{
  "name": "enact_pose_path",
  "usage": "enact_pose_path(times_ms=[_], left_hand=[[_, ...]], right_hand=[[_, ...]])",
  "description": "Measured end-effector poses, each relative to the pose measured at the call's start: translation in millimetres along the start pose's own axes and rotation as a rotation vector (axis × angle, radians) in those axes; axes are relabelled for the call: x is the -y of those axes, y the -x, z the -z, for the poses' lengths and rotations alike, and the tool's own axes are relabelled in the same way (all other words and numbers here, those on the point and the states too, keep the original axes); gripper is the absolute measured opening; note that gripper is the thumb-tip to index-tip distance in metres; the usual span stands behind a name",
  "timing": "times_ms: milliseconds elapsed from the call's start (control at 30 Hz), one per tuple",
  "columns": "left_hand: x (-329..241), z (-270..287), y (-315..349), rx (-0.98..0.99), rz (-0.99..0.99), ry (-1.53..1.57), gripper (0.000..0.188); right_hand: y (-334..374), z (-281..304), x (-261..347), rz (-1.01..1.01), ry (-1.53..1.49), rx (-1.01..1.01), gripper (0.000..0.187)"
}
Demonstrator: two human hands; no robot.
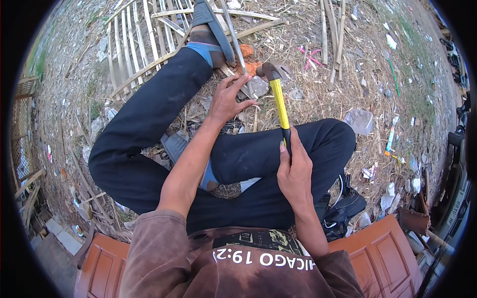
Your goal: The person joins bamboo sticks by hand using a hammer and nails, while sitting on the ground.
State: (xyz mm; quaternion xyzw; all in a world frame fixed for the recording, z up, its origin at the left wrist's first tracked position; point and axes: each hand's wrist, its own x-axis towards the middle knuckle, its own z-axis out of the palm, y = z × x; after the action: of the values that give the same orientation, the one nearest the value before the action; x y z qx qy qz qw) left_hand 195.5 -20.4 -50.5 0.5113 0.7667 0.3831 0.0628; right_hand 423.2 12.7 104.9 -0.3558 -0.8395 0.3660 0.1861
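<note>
My right hand (pixel 294 171) grips the black lower end of a claw hammer (pixel 279 102) with a yellow handle. The dark hammer head is raised near some orange brick pieces (pixel 251 68). Ahead of my left foot's grey sandal (pixel 218 35), a thin wooden strip (pixel 235 42) runs down to my left hand (pixel 228 101). My left fingertips touch the strip's near end, with the thumb stretched out apart from them. Under the strip's end lie a pale stone (pixel 258 87) and a short wood piece, partly hidden by my hand.
A slatted bamboo frame (pixel 136 42) lies at the far left, partly behind my leg. Loose bamboo strips (pixel 338 37) are at the far right. Dry grass, a clear plastic cup (pixel 358 120) and litter cover the ground. A black bag (pixel 344 208) sits beside my right knee.
</note>
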Motion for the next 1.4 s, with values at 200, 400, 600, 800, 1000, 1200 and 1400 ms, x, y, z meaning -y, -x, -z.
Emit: enact_pose_path(times_ms=[200,400,600,800,1000,1200,1400], left_hand=[[0,1,0,-0.022,-0.106,-0.061,0.067],[-2,-4,-1,-0.042,-0.111,-0.058,0.057],[-2,-5,-1,-0.044,-0.104,-0.050,0.054],[-1,-3,-1,-0.048,-0.109,-0.051,0.051],[1,-6,-3,-0.034,-0.100,-0.069,0.045],[2,-3,-3,-0.024,-0.074,-0.078,0.046],[5,-4,-4,-0.018,-0.085,-0.097,0.046]], right_hand=[[1,12,7,0.067,-0.018,-0.068,0.043],[14,-9,-16,-0.102,-0.007,0.069,0.042],[-1,21,14,-0.056,-0.045,-0.027,0.040],[-2,27,20,-0.068,-0.100,-0.017,0.041],[18,6,-4,-0.186,-0.132,0.064,0.040],[28,1,-18,-0.287,-0.159,0.103,0.040],[25,-7,-28,-0.164,-0.127,0.057,0.040]])
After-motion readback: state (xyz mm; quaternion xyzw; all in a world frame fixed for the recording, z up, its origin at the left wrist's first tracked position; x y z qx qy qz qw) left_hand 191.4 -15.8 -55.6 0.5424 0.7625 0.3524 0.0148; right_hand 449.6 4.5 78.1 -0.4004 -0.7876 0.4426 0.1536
